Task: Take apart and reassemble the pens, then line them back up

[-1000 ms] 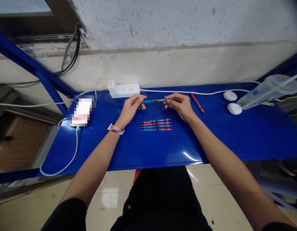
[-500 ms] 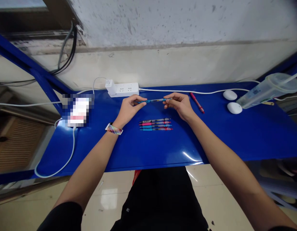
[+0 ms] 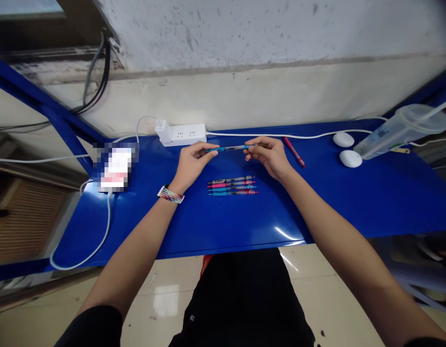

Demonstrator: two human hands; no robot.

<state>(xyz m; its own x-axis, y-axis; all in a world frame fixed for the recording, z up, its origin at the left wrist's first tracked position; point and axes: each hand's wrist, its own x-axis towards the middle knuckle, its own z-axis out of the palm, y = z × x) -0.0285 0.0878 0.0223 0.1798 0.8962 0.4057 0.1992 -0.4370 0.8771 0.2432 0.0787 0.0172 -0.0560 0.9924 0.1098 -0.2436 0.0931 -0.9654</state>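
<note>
A blue pen with a clear barrel (image 3: pixel 230 148) is stretched level between my two hands, above the back part of the blue table. My left hand (image 3: pixel 194 161) pinches its blue end between thumb and fingers. The other end is pinched by my right hand (image 3: pixel 268 155). Nearer to me, several pens lie side by side on the table: a grey one (image 3: pixel 220 181), a pink one (image 3: pixel 219 185) and blue ones, the front one (image 3: pixel 220 193) with a red tip at its right. A red pen (image 3: pixel 294 152) lies slanted just right of my right hand.
Along the back of the blue table (image 3: pixel 216 226) are a white power strip (image 3: pixel 187 134) and its cable. A lit, blurred phone (image 3: pixel 116 167) with a cable lies left. Two white rounded objects (image 3: pixel 343 140) and a tilted clear cup (image 3: pixel 392 132) are at the right.
The view has shifted slightly. Both hands still hold the blue pen in nearly the same pose, and the pens on the table lie as before.
</note>
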